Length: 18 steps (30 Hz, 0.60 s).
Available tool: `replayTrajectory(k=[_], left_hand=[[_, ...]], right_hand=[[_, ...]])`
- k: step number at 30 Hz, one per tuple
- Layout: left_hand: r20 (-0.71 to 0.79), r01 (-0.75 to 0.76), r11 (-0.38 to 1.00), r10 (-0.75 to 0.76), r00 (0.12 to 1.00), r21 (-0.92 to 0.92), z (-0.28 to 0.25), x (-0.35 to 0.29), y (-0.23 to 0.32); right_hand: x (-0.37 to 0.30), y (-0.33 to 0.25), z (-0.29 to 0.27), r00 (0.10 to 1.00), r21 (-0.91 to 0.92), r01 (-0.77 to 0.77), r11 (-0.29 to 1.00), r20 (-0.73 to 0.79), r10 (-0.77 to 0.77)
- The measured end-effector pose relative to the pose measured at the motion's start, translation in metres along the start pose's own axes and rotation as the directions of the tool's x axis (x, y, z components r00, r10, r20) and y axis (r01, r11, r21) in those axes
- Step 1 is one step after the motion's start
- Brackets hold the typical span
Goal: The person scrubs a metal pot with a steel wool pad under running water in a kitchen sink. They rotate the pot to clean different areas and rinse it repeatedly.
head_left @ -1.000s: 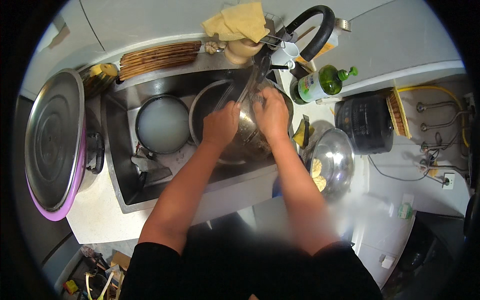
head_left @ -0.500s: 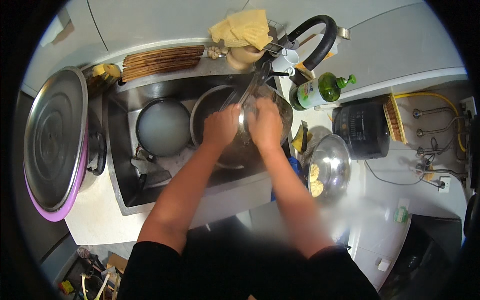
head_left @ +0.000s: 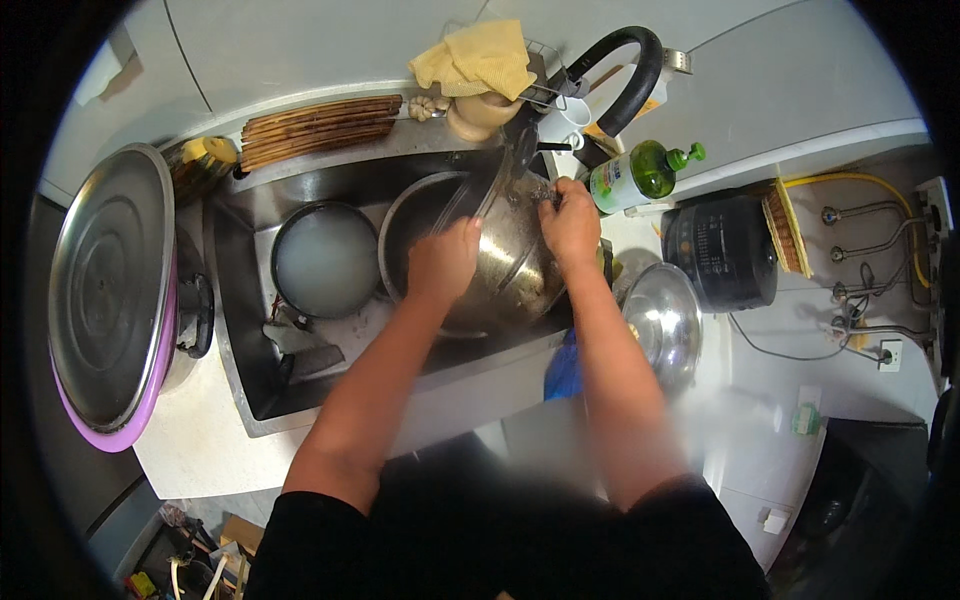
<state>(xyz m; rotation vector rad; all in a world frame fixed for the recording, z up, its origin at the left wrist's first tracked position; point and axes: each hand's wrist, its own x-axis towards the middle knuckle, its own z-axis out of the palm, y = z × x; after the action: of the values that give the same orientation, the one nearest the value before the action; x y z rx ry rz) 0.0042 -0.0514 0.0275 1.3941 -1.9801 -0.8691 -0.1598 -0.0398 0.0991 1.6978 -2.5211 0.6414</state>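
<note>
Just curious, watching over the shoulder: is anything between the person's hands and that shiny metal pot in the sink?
Nothing visible. The left hand and right hand both rest directly on the metal pot.
</note>
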Motion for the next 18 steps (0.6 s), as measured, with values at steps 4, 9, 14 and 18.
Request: replayTrajectory(k=[4, 9, 14, 18], left_hand=[[-0.034, -0.003, 1.000, 0.003, 0.999, -0.023, 0.003, -0.001, 0.000], [-0.062, -0.019, 1.000, 0.019, 0.998, -0.003, 0.005, -0.006, -0.004], [-0.008, -0.060, 0.998, 0.061, 0.998, 0.008, 0.012, -0.015, 0.001], [-0.025, -0.066, 0.998, 0.065, 0.998, -0.019, 0.012, -0.020, -0.005]], right_hand=[[-0.058, -0.013, -0.003, 0.952, 0.070, 0.306, 0.950, -0.041, -0.303], [-0.052, -0.005, -0.003, 0.985, 0.229, 0.115, 0.967, 0.100, -0.141], [0.009, 0.032, -0.002, 0.977, 0.081, -0.170, 0.982, 0.142, 0.158], [-0.036, 0.010, 0.001, 0.988, 0.123, 0.134, 0.983, -0.090, -0.123]])
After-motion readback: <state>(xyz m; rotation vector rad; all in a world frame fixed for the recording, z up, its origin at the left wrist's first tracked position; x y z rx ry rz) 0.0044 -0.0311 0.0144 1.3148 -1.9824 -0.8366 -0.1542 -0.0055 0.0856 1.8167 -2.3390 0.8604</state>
